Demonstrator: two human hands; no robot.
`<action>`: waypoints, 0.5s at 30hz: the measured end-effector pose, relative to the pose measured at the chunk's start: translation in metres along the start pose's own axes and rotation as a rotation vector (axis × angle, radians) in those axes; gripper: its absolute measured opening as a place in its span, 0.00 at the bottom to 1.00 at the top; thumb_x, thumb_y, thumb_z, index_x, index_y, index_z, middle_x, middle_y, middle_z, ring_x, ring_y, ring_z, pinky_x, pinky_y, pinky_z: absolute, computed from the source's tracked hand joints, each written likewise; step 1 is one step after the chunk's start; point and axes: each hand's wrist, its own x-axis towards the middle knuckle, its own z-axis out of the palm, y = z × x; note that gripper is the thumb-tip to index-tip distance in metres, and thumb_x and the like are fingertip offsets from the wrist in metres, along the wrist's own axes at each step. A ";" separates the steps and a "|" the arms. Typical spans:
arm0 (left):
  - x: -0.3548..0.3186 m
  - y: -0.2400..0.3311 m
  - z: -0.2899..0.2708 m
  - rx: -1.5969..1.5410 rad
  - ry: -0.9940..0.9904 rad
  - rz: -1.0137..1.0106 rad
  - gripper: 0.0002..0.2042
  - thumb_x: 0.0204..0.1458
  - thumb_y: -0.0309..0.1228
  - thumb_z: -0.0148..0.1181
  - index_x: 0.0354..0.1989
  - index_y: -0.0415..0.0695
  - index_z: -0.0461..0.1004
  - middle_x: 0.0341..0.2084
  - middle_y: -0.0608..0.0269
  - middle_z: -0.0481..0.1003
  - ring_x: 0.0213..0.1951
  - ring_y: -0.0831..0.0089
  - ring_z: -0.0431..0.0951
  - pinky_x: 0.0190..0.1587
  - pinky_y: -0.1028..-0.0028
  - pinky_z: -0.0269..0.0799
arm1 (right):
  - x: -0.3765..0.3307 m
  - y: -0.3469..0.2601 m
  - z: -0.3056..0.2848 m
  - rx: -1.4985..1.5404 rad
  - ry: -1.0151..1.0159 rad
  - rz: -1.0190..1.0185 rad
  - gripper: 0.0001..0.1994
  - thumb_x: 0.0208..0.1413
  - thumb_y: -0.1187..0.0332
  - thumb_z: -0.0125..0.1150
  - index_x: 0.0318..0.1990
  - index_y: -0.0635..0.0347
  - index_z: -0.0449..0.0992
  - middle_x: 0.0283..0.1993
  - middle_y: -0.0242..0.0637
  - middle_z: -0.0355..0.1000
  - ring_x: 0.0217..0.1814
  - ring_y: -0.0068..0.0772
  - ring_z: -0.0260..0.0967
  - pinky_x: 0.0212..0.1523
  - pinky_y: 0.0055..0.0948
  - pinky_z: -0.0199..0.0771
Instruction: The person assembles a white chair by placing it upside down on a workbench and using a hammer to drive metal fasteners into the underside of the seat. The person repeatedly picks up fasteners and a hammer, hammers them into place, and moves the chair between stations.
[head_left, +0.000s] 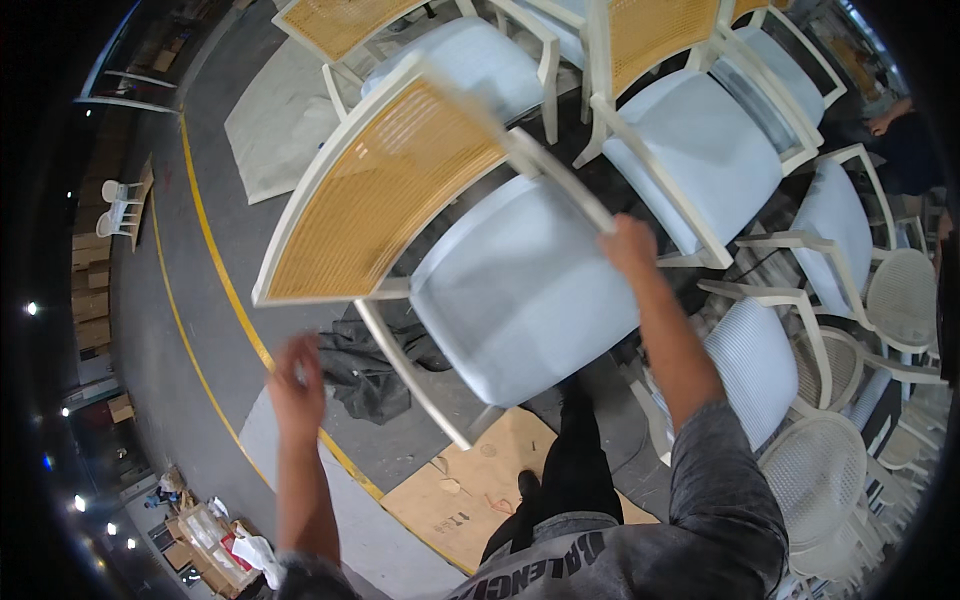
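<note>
A white-framed armchair with a woven cane back and a pale blue padded seat is in front of me, tilted. My right hand is closed around its right armrest near the front end. To the left of the chair, my left hand is in the air, somewhat blurred, with its fingers loosely apart and nothing visible in them. The chair's left armrest lies nearest to that hand, with a gap between them. Dark crumpled fabric is on the floor beyond the left hand.
More cane-backed chairs crowd the far side and the right. Several chairs with round mesh backs are stacked at the lower right. Flat cardboard lies under my feet. Yellow lines cross the grey floor. Another person's arm shows at far right.
</note>
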 end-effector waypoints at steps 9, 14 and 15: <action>0.110 -0.044 -0.042 -0.508 0.161 -0.546 0.27 0.67 0.50 0.45 0.53 0.35 0.77 0.50 0.48 0.75 0.53 0.60 0.75 0.59 0.64 0.66 | -0.212 -0.082 0.016 0.426 -0.293 -0.169 0.17 0.48 0.63 0.71 0.39 0.65 0.74 0.33 0.46 0.77 0.39 0.48 0.78 0.42 0.43 0.77; 0.004 -0.096 -0.073 -0.447 0.479 -0.410 0.24 0.64 0.44 0.45 0.43 0.32 0.78 0.36 0.55 0.76 0.44 0.63 0.76 0.52 0.68 0.67 | -0.171 0.012 0.072 1.026 -0.319 0.290 0.25 0.61 0.40 0.58 0.40 0.57 0.74 0.33 0.31 0.74 0.25 0.24 0.71 0.23 0.25 0.75; 0.001 -0.094 -0.076 -0.546 0.499 -0.372 0.23 0.64 0.43 0.45 0.41 0.32 0.78 0.32 0.56 0.76 0.43 0.64 0.76 0.51 0.68 0.67 | -0.130 0.052 0.063 0.970 -0.336 0.359 0.32 0.59 0.33 0.54 0.45 0.57 0.74 0.37 0.35 0.74 0.31 0.30 0.73 0.30 0.33 0.79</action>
